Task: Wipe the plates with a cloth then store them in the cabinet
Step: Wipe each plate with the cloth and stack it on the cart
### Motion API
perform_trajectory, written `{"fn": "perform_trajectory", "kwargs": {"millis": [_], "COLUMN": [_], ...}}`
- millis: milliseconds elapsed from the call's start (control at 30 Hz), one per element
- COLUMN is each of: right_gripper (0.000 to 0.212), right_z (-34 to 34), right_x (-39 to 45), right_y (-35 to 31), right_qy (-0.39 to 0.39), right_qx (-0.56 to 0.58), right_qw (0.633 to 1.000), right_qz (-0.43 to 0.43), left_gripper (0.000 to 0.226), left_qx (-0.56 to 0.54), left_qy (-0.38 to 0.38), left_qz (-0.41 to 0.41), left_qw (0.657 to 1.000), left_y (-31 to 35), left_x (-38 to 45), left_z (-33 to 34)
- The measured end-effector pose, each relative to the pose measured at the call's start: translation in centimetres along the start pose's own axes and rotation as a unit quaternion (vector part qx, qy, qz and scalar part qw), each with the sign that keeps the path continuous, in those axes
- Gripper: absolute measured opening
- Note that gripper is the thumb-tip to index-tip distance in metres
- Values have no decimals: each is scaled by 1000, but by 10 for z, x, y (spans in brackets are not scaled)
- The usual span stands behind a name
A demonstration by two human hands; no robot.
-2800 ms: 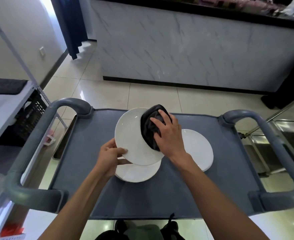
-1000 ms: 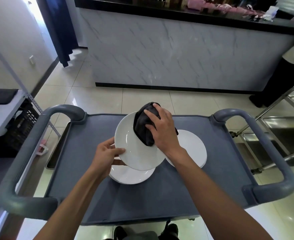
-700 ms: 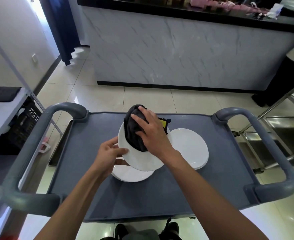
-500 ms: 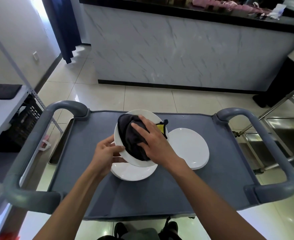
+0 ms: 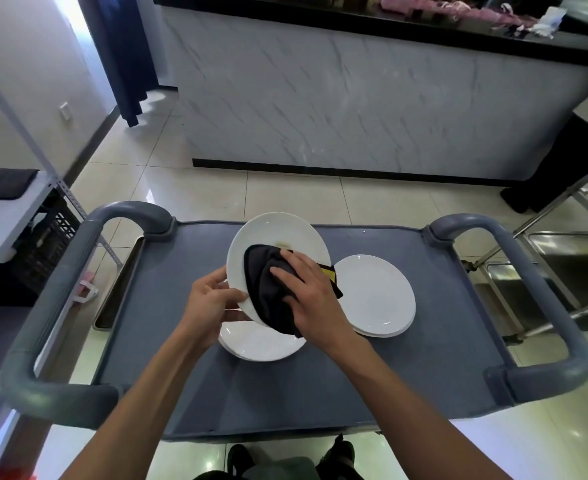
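My left hand (image 5: pixel 212 301) pinches the lower left rim of a white plate (image 5: pixel 275 233), holding it tilted above the grey cart (image 5: pixel 320 386). A small smear shows near the plate's upper middle. My right hand (image 5: pixel 309 296) presses a dark cloth (image 5: pixel 264 286) with a yellow tag against the plate's lower face. Beneath the held plate lies another white plate (image 5: pixel 257 342) flat on the cart. To the right sits a small stack of white plates (image 5: pixel 377 295).
Grey cart handles rise at the left (image 5: pixel 77 258) and right (image 5: pixel 528 282). A metal rack (image 5: pixel 8 209) stands to the left, a steel trolley (image 5: pixel 569 237) to the right. A marble-fronted counter (image 5: pixel 372 98) runs across the back, with a person (image 5: pixel 562 150) at its right end.
My right hand has slid the cloth from the plate's upper part down to its lower edge. The left hand keeps the same hold on the rim, and the plate stays tilted.
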State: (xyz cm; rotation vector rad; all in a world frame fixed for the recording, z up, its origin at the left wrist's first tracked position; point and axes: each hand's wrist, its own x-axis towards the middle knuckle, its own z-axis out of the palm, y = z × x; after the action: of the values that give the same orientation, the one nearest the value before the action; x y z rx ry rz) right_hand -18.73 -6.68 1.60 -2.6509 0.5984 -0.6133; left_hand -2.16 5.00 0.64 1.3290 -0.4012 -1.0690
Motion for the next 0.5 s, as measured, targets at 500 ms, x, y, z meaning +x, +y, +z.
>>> {"fn": "perform_trajectory", "kwargs": {"millis": [500], "right_gripper": [48], "right_z": [-9], "right_x": [51], "right_y": [1], "right_qy": [53], "right_qx": [-34], "right_qw": [998], "right_qz": [21], "left_gripper": [50], "left_qx": [22], "left_qy": [-25], "left_qz": [-17], "left_qw": [999], "left_y": [-3], "left_x": [-10], "left_z": [6]}}
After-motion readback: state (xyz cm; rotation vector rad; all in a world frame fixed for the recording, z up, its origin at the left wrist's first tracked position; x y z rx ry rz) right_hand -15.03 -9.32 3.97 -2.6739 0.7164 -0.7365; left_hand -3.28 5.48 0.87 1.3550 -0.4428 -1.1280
